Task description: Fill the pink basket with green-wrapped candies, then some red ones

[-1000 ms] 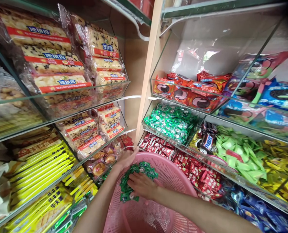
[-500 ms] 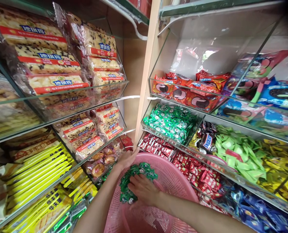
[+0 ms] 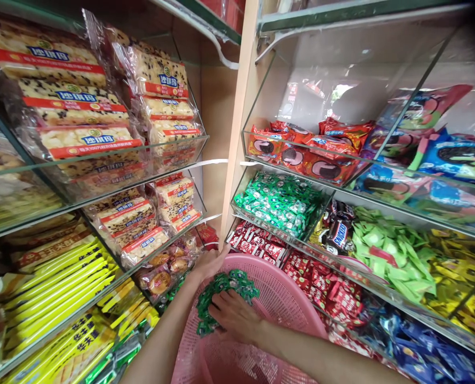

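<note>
A pink perforated plastic basket (image 3: 285,298) sits low in front of me, tilted toward the shelves. A heap of small green-wrapped candies (image 3: 225,290) rests against its far left rim. My right hand (image 3: 234,319) lies on the heap with fingers curled into the candies. My left hand (image 3: 208,265) is behind the heap at the basket's rim, fingers cupped against the candies; its fingertips are hidden.
Glass bins on the right hold matching green candies (image 3: 281,201), red cookie packs (image 3: 313,157), red candies (image 3: 325,282) and light green wrappers (image 3: 389,256). Left shelves carry stacked rice-cake bars (image 3: 81,117) and yellow packets (image 3: 61,288). A wooden upright (image 3: 241,122) divides the two sides.
My right hand has curled a little deeper into the green candies and drawn them slightly toward me. The view has shifted a bit; the left hand stays at the rim.
</note>
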Motion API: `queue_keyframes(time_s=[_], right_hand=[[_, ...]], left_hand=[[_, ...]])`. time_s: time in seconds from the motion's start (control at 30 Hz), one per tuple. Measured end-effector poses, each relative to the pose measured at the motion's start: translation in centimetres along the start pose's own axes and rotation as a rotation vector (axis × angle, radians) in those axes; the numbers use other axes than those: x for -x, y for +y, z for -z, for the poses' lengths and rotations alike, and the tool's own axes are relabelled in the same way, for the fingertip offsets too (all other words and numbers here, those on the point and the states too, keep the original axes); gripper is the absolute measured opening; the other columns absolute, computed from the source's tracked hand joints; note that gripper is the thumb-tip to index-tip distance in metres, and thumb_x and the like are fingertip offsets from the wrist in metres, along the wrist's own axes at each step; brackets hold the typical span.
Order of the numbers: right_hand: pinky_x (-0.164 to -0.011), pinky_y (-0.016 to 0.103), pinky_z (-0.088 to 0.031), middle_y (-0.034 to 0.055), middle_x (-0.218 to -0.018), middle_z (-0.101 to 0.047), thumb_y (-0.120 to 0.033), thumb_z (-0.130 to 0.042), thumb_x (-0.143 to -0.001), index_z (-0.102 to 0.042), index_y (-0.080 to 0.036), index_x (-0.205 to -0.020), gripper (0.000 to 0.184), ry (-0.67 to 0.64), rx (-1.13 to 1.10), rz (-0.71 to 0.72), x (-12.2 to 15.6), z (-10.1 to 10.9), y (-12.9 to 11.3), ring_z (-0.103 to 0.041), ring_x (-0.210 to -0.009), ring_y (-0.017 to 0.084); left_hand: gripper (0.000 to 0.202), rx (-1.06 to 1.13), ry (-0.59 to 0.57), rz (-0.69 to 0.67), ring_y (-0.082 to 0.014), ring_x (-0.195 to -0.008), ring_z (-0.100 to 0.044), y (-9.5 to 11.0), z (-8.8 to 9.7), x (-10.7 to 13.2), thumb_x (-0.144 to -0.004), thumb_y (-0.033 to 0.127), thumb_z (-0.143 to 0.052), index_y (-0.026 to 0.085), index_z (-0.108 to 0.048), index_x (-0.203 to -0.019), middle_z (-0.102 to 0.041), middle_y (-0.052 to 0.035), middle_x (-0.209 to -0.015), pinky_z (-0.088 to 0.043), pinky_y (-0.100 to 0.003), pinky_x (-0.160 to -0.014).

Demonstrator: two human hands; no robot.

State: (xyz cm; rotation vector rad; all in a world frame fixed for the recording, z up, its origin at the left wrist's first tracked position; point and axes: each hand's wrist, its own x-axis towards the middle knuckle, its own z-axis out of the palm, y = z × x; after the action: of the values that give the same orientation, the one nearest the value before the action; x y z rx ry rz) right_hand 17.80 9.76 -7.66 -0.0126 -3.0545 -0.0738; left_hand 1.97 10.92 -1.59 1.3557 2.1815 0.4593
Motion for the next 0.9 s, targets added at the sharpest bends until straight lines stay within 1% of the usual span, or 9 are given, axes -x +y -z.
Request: queue_keyframes(time_s=[0.1, 0.23, 0.27, 0.4, 0.53, 0.6, 0.7, 0.73, 0.9], right_hand=[[-0.071, 0.034, -0.046, 0.0044, -0.094, -0.057, -0.045, -0.061, -0.076, -0.053, -0.018, -0.096, 0.035, 0.017, 0.013, 0.011, -0.1, 0.2, -0.1, -0.053, -0.084, 0.02], [-0.068, 0.03, -0.045, 0.0019, -0.091, -0.057, -0.026, -0.052, -0.086, -0.052, -0.019, -0.091, 0.008, 0.041, 0.042, 0.043, -0.2, 0.2, -0.3, -0.053, -0.08, 0.016], [-0.067, 0.029, -0.044, 0.0013, -0.09, -0.057, -0.024, -0.05, -0.087, -0.052, -0.019, -0.09, 0.005, 0.049, 0.043, 0.058, -0.1, 0.1, -0.3, -0.053, -0.079, 0.016], [-0.071, 0.028, -0.043, 0.0001, -0.089, -0.058, -0.024, -0.046, -0.09, -0.054, -0.02, -0.084, 0.01, 0.07, 0.028, 0.101, 0.2, -0.5, -0.3, -0.052, -0.083, 0.015], [-0.07, 0.028, -0.043, -0.0005, -0.086, -0.057, -0.025, -0.048, -0.089, -0.054, -0.02, -0.08, 0.012, 0.05, 0.021, 0.157, 0.6, -1.0, -0.2, -0.052, -0.081, 0.015], [-0.07, 0.028, -0.043, -0.0004, -0.087, -0.057, -0.031, -0.051, -0.087, -0.054, -0.019, -0.082, 0.013, 0.038, 0.01, 0.17, 0.8, -1.1, -0.2, -0.052, -0.082, 0.015], [-0.073, 0.029, -0.043, 0.0004, -0.09, -0.057, -0.049, -0.057, -0.08, -0.055, -0.019, -0.084, 0.03, 0.013, -0.012, 0.166, 0.9, -0.9, -0.3, -0.051, -0.085, 0.016], [-0.073, 0.029, -0.043, 0.0005, -0.091, -0.057, -0.052, -0.059, -0.077, -0.055, -0.018, -0.085, 0.034, 0.004, -0.014, 0.164, 1.0, -0.9, -0.3, -0.051, -0.086, 0.016], [-0.076, 0.03, -0.043, 0.0016, -0.092, -0.057, -0.054, -0.064, -0.071, -0.056, -0.018, -0.087, 0.04, -0.031, -0.022, 0.109, 1.0, -0.6, -0.5, -0.051, -0.088, 0.017]], left_hand=[[0.08, -0.009, -0.006, -0.023, -0.0301, -0.088, -0.063, -0.1, -0.1, -0.1, -0.081, 0.07, -0.01, 0.015, -0.068, -0.072, -0.069, -0.0166, -0.081, -0.041, -0.034, -0.075], [0.081, -0.016, -0.019, -0.022, -0.0298, -0.088, -0.063, 0.1, 0.0, 0.2, -0.081, 0.07, -0.01, 0.016, -0.069, -0.073, -0.069, -0.0159, -0.082, -0.041, -0.034, -0.076], [0.081, -0.019, -0.019, -0.019, -0.0299, -0.089, -0.063, 0.1, 0.1, 0.3, -0.081, 0.069, -0.009, 0.015, -0.069, -0.073, -0.069, -0.016, -0.083, -0.041, -0.035, -0.076], [0.084, -0.031, -0.027, -0.021, -0.0315, -0.088, -0.063, 0.3, 0.3, 0.7, -0.081, 0.07, -0.007, 0.014, -0.069, -0.072, -0.069, -0.0178, -0.082, -0.041, -0.036, -0.076], [0.085, -0.011, -0.027, -0.011, -0.0306, -0.09, -0.062, 0.3, 0.3, 0.8, -0.08, 0.072, -0.006, 0.014, -0.069, -0.075, -0.069, -0.0173, -0.084, -0.041, -0.035, -0.077], [0.086, -0.012, -0.025, -0.016, -0.0305, -0.09, -0.062, 0.2, 0.3, 0.8, -0.079, 0.072, -0.005, 0.014, -0.069, -0.076, -0.069, -0.0174, -0.085, -0.041, -0.035, -0.076], [0.086, -0.03, -0.031, -0.027, -0.0311, -0.09, -0.062, 0.3, 0.3, 0.9, -0.08, 0.071, -0.005, 0.014, -0.068, -0.073, -0.069, -0.0175, -0.083, -0.041, -0.036, -0.076], [0.085, -0.032, -0.037, -0.028, -0.0308, -0.089, -0.062, 0.4, 0.4, 1.0, -0.08, 0.07, -0.005, 0.014, -0.068, -0.072, -0.069, -0.017, -0.082, -0.041, -0.036, -0.076], [0.084, -0.034, -0.049, -0.028, -0.0292, -0.085, -0.063, 0.9, 0.6, 1.5, -0.082, 0.068, -0.004, 0.014, -0.067, -0.07, -0.068, -0.0159, -0.079, -0.041, -0.034, -0.073]])
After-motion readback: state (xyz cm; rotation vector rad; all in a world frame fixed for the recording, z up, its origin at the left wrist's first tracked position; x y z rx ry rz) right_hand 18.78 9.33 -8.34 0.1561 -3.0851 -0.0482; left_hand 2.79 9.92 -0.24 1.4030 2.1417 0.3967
